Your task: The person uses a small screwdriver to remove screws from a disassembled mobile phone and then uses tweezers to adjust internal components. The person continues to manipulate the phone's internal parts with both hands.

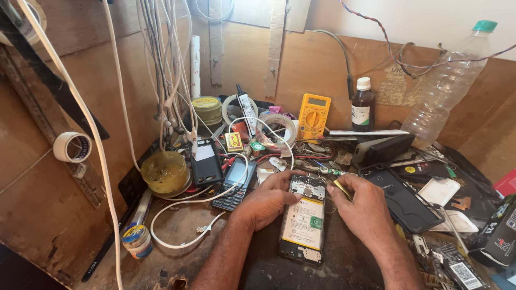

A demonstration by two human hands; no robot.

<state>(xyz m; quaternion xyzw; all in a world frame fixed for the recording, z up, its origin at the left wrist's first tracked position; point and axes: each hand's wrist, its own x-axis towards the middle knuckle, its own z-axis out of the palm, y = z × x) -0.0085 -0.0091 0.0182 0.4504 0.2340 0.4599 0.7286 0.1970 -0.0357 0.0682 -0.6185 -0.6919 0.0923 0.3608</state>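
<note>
Two hands meet at lower centre: your left hand (269, 200) steadies the opened smartphone with its pale battery (304, 219), your right hand (359, 207) pinches a thin yellowish tool (341, 188); slipping could gouge the exposed board.

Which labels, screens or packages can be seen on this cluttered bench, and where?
Opened phone: under both hands, pale battery label with a green patch.
Multimeter: yellow, against the back wall, small grey screen.
Brown bottle: right of it, white cap and label.
Keypad phone: left of the left hand, dark screen.
</note>
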